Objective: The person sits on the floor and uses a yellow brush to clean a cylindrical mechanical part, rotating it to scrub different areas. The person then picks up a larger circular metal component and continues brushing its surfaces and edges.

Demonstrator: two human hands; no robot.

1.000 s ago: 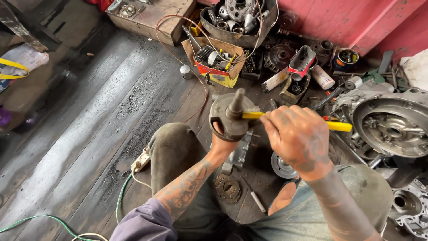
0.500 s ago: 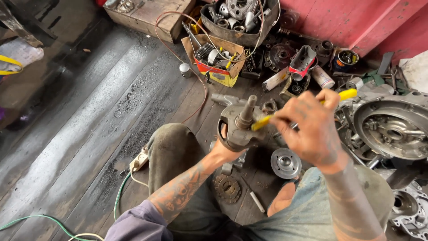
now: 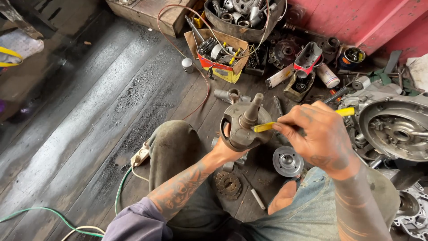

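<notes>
A dark, oil-stained plank floor (image 3: 89,111) filled the left half of the frame, with a green cable (image 3: 53,216) curling across its lower left corner. At the right edge lay an open engine crankcase (image 3: 394,129), its round cavity facing up. Along the top centre stood a cardboard box of parts (image 3: 220,56), and behind it a bin of metal pieces (image 3: 243,15).

In the middle of the frame, the left hand (image 3: 223,149) was clenched from below around a crankshaft assembly (image 3: 243,127), holding it above the knees; its stub shaft pointed up and slightly toward the upper right. The right hand (image 3: 318,138), just to the right of it, was closed around a yellow-handled tool (image 3: 345,111). The tool's long axis ran nearly level from right to left, rising a little toward the right, and its yellow tip (image 3: 263,127) touched the crankshaft at the base of the stub shaft. So the part lay directly left of the right hand's grip, along the tool's line.

Below the hands, a round hub (image 3: 287,160) and a small toothed gear (image 3: 228,184) rested on the floor.
</notes>
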